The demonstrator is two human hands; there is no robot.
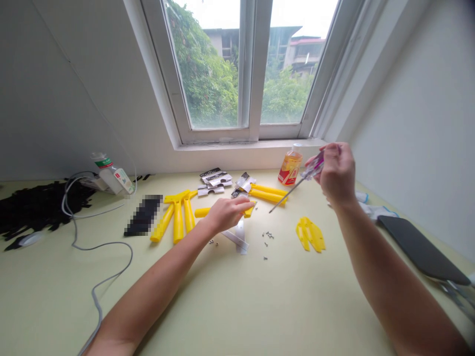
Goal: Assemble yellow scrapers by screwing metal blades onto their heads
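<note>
My right hand (337, 173) is closed around a screwdriver (314, 166) with a clear and purple handle, raised above the table. Its shaft slants down to the left, the tip apart from anything below. My left hand (230, 213) is closed on a yellow plastic scraper handle (202, 212) lying on its side; the fingers hide its middle. Two flat silvery strips (241, 244) lie crossed beneath that hand. Several small screws (268, 235) are scattered to the right of them, and a few tiny nuts (216, 243) to the left. Yellow flat plastic pieces (313, 235) lie further right.
Yellow T-shaped handles (178, 217) lie at left beside a blurred-out black rectangle (143, 217). Further back are cards (215, 179), more yellow handles (267, 193) and an orange drink bottle (290, 165). A grey cable (126, 247) crosses the left side; a dark flat object (423, 249) lies right.
</note>
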